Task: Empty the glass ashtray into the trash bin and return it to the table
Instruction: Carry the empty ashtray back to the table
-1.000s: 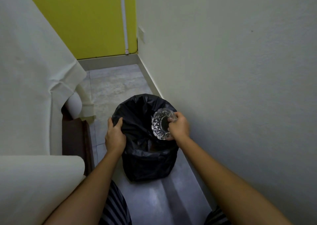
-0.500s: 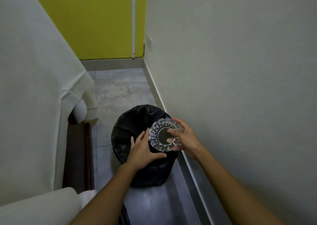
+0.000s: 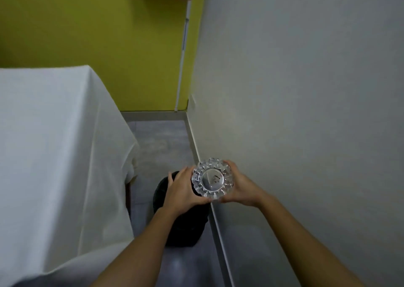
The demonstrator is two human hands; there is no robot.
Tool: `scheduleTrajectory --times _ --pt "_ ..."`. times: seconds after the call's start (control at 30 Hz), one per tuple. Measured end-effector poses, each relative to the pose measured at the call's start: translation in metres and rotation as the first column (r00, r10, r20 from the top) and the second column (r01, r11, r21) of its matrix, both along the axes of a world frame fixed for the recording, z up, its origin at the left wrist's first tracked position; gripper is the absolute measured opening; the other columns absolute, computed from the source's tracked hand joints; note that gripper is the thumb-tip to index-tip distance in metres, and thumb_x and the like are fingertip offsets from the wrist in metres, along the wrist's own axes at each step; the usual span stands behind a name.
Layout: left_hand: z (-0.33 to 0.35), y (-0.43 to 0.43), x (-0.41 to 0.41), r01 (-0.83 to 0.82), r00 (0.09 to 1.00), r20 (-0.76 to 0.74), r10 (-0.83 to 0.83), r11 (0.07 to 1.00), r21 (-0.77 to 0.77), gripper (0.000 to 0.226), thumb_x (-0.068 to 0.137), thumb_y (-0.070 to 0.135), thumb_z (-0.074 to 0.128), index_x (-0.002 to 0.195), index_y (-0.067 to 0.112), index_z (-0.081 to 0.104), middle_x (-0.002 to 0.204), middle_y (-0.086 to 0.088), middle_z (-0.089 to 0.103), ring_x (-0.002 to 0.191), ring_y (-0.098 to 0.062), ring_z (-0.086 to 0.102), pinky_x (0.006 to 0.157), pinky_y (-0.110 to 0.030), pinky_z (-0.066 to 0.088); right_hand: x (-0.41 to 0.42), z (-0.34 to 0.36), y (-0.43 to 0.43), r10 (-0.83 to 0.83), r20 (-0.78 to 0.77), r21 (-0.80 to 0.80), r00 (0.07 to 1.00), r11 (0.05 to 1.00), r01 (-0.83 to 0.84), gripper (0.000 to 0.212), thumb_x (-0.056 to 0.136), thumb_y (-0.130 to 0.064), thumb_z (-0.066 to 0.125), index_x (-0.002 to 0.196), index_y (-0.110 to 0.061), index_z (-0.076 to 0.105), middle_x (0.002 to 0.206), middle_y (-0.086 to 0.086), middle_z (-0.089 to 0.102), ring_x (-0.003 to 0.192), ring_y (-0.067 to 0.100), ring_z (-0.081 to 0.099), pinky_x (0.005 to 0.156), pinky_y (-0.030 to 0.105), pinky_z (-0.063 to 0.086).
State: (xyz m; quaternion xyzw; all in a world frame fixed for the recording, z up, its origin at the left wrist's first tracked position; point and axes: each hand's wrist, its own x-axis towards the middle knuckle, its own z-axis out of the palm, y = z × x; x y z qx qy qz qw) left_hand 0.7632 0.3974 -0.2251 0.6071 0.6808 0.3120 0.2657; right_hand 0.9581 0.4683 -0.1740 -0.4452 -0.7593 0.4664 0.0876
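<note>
The cut-glass ashtray (image 3: 211, 178) is held upright between both hands, high above the floor, with a few dark specks on its round bottom. My left hand (image 3: 182, 188) cups its left side and my right hand (image 3: 239, 186) grips its right side. Below and behind the hands stands the trash bin (image 3: 175, 225), lined with a black bag, on the grey floor beside the wall. The hands and forearm hide most of the bin's opening. The table (image 3: 43, 144), draped in a white cloth, fills the left side.
A pale wall (image 3: 306, 111) runs close along the right, with a skirting strip at the floor. A yellow-green wall (image 3: 109, 35) closes the far end. A narrow strip of grey floor (image 3: 161, 142) lies between table and wall.
The ashtray has come up from the bin's mouth and turned upright. My left hand left the bin's rim and joined the ashtray. The view has risen, showing the tabletop.
</note>
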Motion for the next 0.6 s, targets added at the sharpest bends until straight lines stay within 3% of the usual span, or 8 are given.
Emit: scheduleTrajectory --times 0.1,0.23,0.33,0.5,0.6 --pt "0.077 -0.004 -0.016 0.000 0.996 -0.091 0.002 1.000 0.021 0.113 0.055 0.065 0.080 0.148 0.024 0.031 0.156 0.007 0.034 0.151 -0.015 0.012 0.119 -0.050 -0.007 -0.015 0.076 -0.005 0.037 -0.034 0.101 0.999 0.994 -0.033 0.097 0.058 0.005 0.088 0.132 -0.019 0.030 0.125 -0.004 0.052 0.108 -0.011 0.058 0.092 0.007 0.044" --pt "0.173 -0.017 -0.048 0.011 0.980 -0.197 -0.001 0.999 0.048 0.117 0.056 0.069 0.076 0.150 0.020 0.028 0.159 0.005 0.026 0.151 -0.014 0.007 0.119 -0.051 -0.008 -0.042 0.164 -0.016 0.045 0.040 0.276 0.998 0.960 -0.055 0.100 0.056 -0.014 0.093 0.138 -0.012 0.036 0.131 0.003 0.047 0.119 0.010 0.049 0.098 0.005 0.034" --pt "0.229 -0.032 -0.083 0.029 0.967 -0.255 -0.014 0.998 0.054 0.114 0.058 0.070 0.074 0.149 0.019 0.030 0.160 0.005 0.022 0.151 -0.014 0.005 0.120 -0.052 -0.007 -0.073 0.219 -0.031 0.063 0.082 0.329 0.995 0.940 -0.086 0.100 0.058 -0.023 0.093 0.141 -0.009 0.039 0.127 -0.002 0.047 0.117 0.009 0.046 0.096 0.011 0.033" --pt "0.281 -0.055 -0.151 0.019 0.955 -0.295 -0.016 1.000 0.005 0.107 0.058 0.072 0.072 0.145 0.020 0.039 0.160 0.004 0.022 0.151 -0.015 0.006 0.122 -0.053 -0.002 -0.138 0.270 -0.048 0.127 0.081 0.310 0.988 0.939 -0.147 0.079 0.056 -0.029 0.093 0.125 -0.021 0.054 0.117 -0.005 0.065 0.107 0.010 0.063 0.101 0.033 0.050" --pt "0.297 -0.081 -0.197 -0.016 0.950 -0.313 0.011 1.000 -0.013 0.106 0.061 0.071 0.072 0.146 0.017 0.039 0.160 0.004 0.020 0.151 -0.014 0.003 0.122 -0.051 -0.006 -0.189 0.287 -0.062 0.190 0.115 0.333 0.975 0.918 -0.218 0.068 0.059 -0.029 0.092 0.118 -0.023 0.060 0.113 -0.003 0.070 0.103 0.011 0.067 0.095 0.032 0.053"
